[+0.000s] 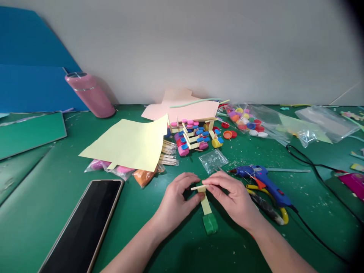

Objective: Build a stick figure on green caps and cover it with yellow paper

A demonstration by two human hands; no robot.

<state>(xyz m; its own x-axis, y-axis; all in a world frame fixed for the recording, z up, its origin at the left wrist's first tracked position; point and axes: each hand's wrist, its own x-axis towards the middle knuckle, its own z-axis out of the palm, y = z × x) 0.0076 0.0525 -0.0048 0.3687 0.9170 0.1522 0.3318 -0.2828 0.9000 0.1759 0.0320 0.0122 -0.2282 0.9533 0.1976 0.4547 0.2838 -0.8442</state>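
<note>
A small piece with a green block [210, 224] at its near end and a pale yellow strip [206, 206] running away from it lies between my hands. Across the strip's far end is a short pale stick [199, 187]. My right hand [231, 195] pinches the stick's right end between thumb and fingers. My left hand [179, 199] is curled at the left, its thumb against the top of the yellow strip. Beyond my hands lies a small clear bag [214, 160].
A blue glue gun [263, 182] and yellow-handled pliers [269, 208] lie right. Assembled colourful pieces [193, 138] and bagged pompoms [244, 119] stand behind. At left are yellow paper [131, 144], a phone [82, 227] and a pink bottle [92, 94].
</note>
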